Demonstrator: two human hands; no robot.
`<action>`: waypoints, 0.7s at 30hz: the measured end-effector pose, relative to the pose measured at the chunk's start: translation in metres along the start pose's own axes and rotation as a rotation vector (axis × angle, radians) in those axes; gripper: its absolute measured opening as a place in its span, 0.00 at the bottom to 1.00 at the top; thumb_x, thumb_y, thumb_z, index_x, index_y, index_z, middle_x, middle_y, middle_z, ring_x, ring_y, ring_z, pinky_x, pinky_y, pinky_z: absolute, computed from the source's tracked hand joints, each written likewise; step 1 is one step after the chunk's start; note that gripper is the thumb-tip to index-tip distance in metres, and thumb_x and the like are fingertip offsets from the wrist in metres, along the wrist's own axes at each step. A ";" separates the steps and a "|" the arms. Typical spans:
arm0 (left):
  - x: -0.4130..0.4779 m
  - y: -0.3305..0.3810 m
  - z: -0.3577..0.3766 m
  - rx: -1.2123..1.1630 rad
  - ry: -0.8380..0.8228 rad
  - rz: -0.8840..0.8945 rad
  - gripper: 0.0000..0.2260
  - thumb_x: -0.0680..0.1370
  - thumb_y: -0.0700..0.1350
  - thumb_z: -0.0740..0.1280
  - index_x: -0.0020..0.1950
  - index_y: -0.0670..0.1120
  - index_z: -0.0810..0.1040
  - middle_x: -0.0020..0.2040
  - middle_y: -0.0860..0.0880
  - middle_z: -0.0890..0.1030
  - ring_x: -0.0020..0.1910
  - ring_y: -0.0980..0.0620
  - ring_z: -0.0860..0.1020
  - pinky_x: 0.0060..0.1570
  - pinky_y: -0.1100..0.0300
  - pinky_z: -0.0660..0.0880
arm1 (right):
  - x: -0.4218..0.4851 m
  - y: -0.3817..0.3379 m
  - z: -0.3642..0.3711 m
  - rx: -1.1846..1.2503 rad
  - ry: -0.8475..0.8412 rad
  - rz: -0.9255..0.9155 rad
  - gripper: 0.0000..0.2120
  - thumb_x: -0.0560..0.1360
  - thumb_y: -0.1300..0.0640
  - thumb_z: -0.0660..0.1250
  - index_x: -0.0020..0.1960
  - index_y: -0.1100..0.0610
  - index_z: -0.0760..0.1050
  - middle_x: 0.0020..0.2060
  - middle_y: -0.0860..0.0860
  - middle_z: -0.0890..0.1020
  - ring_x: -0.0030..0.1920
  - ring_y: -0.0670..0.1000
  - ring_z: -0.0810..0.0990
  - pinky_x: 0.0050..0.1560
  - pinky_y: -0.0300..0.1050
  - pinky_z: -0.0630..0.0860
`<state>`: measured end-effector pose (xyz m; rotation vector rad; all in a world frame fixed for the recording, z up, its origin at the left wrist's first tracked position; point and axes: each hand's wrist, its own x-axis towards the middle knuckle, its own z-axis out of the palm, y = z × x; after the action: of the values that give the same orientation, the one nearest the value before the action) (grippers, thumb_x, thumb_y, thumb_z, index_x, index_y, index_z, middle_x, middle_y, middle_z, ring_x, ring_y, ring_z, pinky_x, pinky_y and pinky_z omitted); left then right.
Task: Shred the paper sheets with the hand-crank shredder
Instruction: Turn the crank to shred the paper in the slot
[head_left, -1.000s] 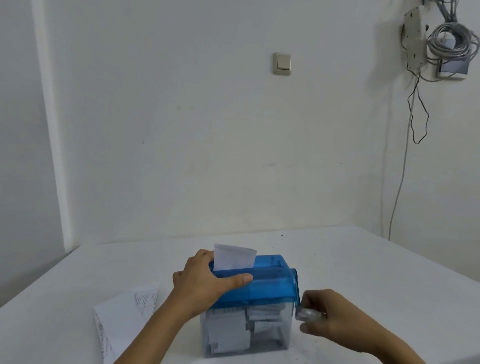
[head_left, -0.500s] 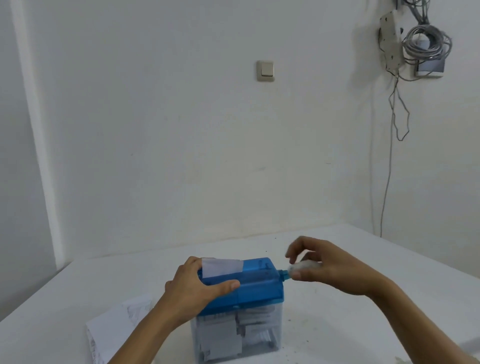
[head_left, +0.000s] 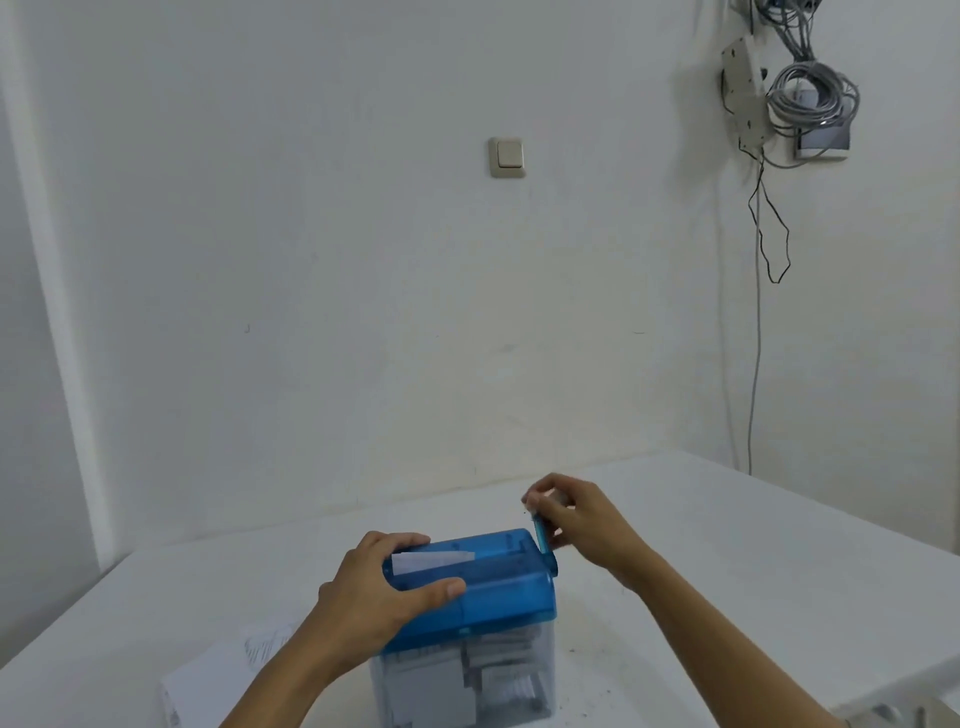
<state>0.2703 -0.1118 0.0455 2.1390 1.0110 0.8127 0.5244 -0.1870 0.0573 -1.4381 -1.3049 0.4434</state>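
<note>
Pinching the upright crank (head_left: 541, 535), top of its circle, in the right grip (head_left: 582, 519) off the right end of the shredder (head_left: 467, 670) on the surface (head_left: 727, 571); clamping its lid (head_left: 504, 587) in the left grip (head_left: 374, 597) beside the paper sheet (head_left: 431, 560) in the slot.

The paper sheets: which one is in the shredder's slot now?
The small white sheet sticking out of the top slot of the blue shredder, beside the left hand; the other sheets lie flat on the table.

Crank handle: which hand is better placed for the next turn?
Right. The right hand pinches the crank handle at the right end of the blue lid; the left hand grips that lid, steadying the shredder, away from the crank.
</note>
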 end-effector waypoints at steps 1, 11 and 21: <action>0.000 -0.001 0.000 -0.005 0.001 0.002 0.43 0.52 0.79 0.71 0.61 0.59 0.73 0.60 0.58 0.73 0.58 0.54 0.75 0.61 0.52 0.78 | 0.001 0.007 0.005 -0.011 -0.019 0.038 0.09 0.81 0.52 0.65 0.50 0.58 0.80 0.39 0.53 0.82 0.40 0.49 0.82 0.45 0.46 0.84; -0.002 -0.003 0.002 0.086 0.062 0.003 0.41 0.47 0.86 0.60 0.54 0.66 0.72 0.58 0.66 0.72 0.58 0.61 0.73 0.67 0.47 0.69 | -0.058 0.058 0.033 -0.218 0.035 0.180 0.10 0.84 0.53 0.59 0.49 0.55 0.75 0.39 0.52 0.83 0.31 0.47 0.80 0.35 0.40 0.80; -0.002 -0.001 0.000 0.096 0.030 -0.018 0.37 0.52 0.81 0.64 0.56 0.66 0.71 0.58 0.65 0.71 0.60 0.60 0.72 0.68 0.50 0.66 | -0.100 -0.001 -0.011 -0.068 -0.241 0.128 0.10 0.68 0.53 0.69 0.41 0.60 0.75 0.32 0.51 0.80 0.36 0.52 0.81 0.40 0.42 0.77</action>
<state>0.2685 -0.1131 0.0441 2.2003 1.1040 0.8049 0.5008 -0.2795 0.0243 -1.5680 -1.4339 0.6799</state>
